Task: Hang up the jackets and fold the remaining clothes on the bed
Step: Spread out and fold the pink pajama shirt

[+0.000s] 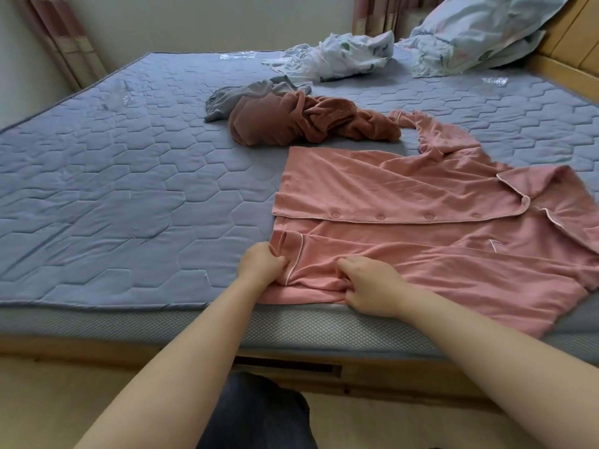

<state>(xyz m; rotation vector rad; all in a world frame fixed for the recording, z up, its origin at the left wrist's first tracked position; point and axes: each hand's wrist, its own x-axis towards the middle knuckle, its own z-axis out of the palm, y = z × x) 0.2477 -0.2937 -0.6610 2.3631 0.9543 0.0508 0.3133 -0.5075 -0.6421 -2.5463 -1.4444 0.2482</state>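
A pink button-up pyjama shirt [405,196] lies spread on the blue quilted mattress [113,189], collar to the right, one sleeve folded across its lower front. My left hand [261,264] grips the cuff end of that sleeve near the shirt's hem. Beside it, my right hand [369,285] pinches the sleeve fabric close to the mattress's front edge. A crumpled brown garment [301,123] lies behind the shirt, with a grey garment [240,95] partly under it.
A white patterned garment [337,56] is bunched at the far side, next to a pale blue pillow [479,30] against the wooden headboard [570,37]. Curtains hang at the far left and behind the pillow. The bed's wooden frame runs along the front.
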